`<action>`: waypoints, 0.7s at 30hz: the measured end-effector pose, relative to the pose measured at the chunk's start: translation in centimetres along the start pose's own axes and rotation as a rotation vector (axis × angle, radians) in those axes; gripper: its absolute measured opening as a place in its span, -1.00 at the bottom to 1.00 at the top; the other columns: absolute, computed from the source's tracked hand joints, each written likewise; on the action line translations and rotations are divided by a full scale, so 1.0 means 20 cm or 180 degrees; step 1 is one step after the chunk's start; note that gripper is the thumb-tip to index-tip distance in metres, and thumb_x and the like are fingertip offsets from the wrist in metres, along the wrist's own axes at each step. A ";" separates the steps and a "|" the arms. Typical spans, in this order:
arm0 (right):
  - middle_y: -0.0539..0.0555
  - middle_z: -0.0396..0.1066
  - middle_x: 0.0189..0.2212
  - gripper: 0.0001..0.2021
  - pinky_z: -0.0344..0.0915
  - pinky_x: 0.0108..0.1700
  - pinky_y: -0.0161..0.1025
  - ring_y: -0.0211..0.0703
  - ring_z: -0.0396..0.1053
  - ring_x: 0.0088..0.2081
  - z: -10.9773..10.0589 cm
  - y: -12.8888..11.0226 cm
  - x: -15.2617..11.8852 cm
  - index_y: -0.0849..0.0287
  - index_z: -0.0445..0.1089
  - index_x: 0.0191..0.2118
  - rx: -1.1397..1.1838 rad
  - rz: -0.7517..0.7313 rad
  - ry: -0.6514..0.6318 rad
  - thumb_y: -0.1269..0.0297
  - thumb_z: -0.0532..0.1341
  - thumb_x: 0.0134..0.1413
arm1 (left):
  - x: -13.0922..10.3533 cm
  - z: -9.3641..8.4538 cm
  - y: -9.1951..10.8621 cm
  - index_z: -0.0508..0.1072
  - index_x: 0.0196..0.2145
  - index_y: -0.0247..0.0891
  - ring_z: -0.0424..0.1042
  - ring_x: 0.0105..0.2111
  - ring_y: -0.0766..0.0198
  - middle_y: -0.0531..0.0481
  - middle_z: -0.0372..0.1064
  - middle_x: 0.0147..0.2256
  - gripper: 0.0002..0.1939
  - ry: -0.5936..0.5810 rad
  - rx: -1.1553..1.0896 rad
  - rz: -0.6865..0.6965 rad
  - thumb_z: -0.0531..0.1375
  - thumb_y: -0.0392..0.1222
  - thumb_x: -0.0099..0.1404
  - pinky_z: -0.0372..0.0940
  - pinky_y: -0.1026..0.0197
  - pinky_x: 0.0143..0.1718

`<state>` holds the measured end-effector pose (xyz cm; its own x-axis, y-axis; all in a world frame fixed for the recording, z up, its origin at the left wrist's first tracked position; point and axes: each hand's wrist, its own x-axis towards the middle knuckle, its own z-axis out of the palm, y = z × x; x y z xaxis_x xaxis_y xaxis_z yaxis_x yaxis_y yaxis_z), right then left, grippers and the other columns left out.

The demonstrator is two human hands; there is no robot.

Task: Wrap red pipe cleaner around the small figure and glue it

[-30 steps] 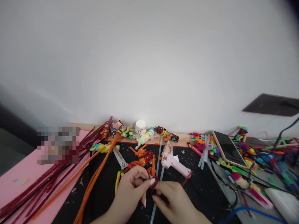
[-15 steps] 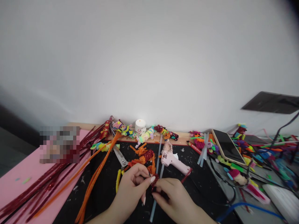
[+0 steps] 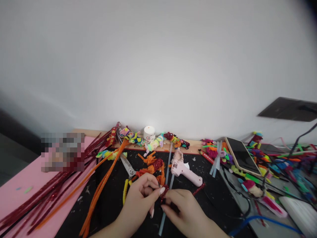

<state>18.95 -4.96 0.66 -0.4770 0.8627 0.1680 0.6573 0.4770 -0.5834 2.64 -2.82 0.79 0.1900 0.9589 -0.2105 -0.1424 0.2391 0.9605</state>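
Observation:
Low in the centre, my left hand (image 3: 141,196) and my right hand (image 3: 184,208) meet over the black mat. A dark red glittery pipe cleaner (image 3: 164,191) is pinched between the fingertips of both; its red tail (image 3: 199,188) sticks out beyond my right hand. The fingers partly hide the held piece. Just past my hands lies an orange and red glittery figure (image 3: 156,165) among short orange pieces (image 3: 149,158). A pale pink glue gun (image 3: 187,173) rests to the right of it, and scissors (image 3: 128,166) lie to the left.
Long red pipe cleaners (image 3: 47,188) and orange ones (image 3: 101,188) extend on the left. A white paper cup (image 3: 149,134) stands by the wall. Clear glue sticks (image 3: 216,160), a phone (image 3: 242,156), colourful pipe cleaner pieces and cables (image 3: 266,219) crowd the right.
The red tail beyond my right hand has swung slightly down and right, away from the glue gun's handle end. Both hands keep nearly the same place and grip.

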 end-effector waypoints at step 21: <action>0.00 0.36 -0.54 -0.90 0.19 -0.42 -0.38 -0.23 0.33 -0.49 -0.02 -0.01 0.00 0.15 0.27 -0.45 0.0017 0.0060 -0.0050 0.42 0.12 0.06 | -0.01 0.00 0.01 0.26 -0.52 -0.26 0.05 -0.78 0.53 0.22 0.16 -0.66 -0.71 -0.0011 0.0067 -0.0033 0.29 -0.07 0.04 -0.03 0.46 -0.79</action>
<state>18.95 -5.00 1.07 -0.4737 0.8688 0.1445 0.6631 0.4598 -0.5906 2.63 -2.91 1.05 0.1947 0.9559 -0.2199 -0.1200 0.2457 0.9619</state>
